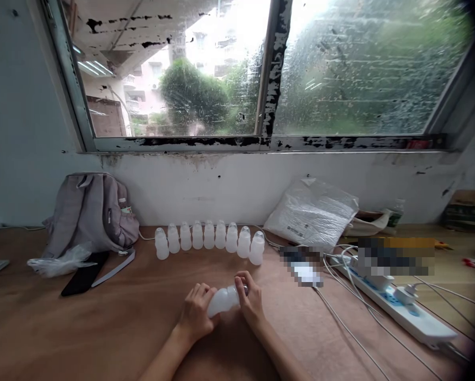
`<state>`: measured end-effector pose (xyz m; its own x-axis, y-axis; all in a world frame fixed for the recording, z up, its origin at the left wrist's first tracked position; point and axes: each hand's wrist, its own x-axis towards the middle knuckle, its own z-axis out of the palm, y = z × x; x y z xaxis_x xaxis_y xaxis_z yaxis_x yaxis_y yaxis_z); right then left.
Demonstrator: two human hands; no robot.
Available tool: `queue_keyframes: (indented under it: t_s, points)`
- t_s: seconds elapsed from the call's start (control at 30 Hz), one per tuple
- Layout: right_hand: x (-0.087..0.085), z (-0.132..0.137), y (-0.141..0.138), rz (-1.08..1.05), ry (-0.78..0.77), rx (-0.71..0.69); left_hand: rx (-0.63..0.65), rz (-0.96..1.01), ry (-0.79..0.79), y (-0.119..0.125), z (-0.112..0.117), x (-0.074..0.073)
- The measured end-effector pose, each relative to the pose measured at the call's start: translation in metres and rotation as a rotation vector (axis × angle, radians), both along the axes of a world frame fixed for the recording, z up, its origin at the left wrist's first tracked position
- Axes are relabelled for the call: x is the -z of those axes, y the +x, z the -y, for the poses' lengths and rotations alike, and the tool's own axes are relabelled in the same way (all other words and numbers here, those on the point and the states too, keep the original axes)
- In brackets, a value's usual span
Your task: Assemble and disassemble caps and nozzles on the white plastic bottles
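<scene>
On the worktop (pixel 134 328), nine white bottles (pixel 209 236) stand in an arc. Before them, the left hand (pixel 198 311) grips a tenth bottle (pixel 222 302) by its body, the right hand (pixel 250 298) its top.

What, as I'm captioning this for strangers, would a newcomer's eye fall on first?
Probably the curved row of nine translucent white plastic bottles standing on the brown wooden tabletop, in front of the white wall. At the lower centre, the left hand and right hand hold another translucent white bottle, tipped sideways. Above, the wide metal-framed window with ragged black patches fills the top of the view.
</scene>
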<state>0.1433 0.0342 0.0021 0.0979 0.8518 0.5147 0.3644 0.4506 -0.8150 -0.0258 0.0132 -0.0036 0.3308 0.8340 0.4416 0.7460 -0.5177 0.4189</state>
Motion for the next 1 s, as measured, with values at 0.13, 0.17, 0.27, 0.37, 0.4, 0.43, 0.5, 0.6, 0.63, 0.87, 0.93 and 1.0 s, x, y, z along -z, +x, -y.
queue_keyframes:
  t_s: [0.13, 0.17, 0.27, 0.37, 0.4, 0.43, 0.5, 0.6, 0.63, 0.87, 0.93, 1.0]
  points:
    - [0.000, -0.003, 0.004, 0.050, 0.035, 0.037, 0.071, 0.126, -0.170, 0.004, 0.006, -0.003]
    - [0.001, -0.003, 0.005, 0.040, 0.047, 0.036, 0.100, 0.174, -0.239, 0.005, 0.006, -0.005]
    - [0.000, -0.001, 0.008, 0.014, 0.076, 0.018, 0.172, 0.332, -0.486, 0.007, 0.005, -0.010]
    - [0.000, 0.002, 0.008, -0.001, 0.094, 0.024, 0.259, 0.502, -0.839, 0.006, 0.003, -0.013]
    - [0.000, 0.002, 0.007, -0.011, 0.092, 0.022, 0.296, 0.558, -0.945, 0.005, 0.002, -0.013]
    - [0.000, 0.002, 0.006, -0.026, 0.084, 0.019, 0.335, 0.613, -1.027, 0.004, 0.001, -0.012]
    - [-0.001, 0.000, 0.006, -0.072, 0.055, 0.037, 0.411, 0.708, -1.130, 0.000, 0.000, -0.010]
    - [-0.002, -0.009, 0.017, -0.153, -0.011, 0.184, 0.492, 0.795, -1.225, -0.008, -0.001, -0.009]
    - [-0.002, -0.013, 0.024, -0.158, -0.038, 0.265, 0.496, 0.817, -1.229, -0.011, -0.001, -0.009]
    - [0.015, -0.040, 0.053, 0.410, -0.143, 0.422, 0.307, 1.007, -1.047, -0.019, -0.006, -0.008]
    - [0.017, -0.041, 0.050, 0.492, -0.116, 0.438, 0.271, 0.982, -0.997, -0.016, -0.007, -0.006]
    - [0.014, -0.038, 0.045, 0.454, -0.035, 0.466, 0.206, 0.891, -0.846, -0.012, -0.006, -0.005]
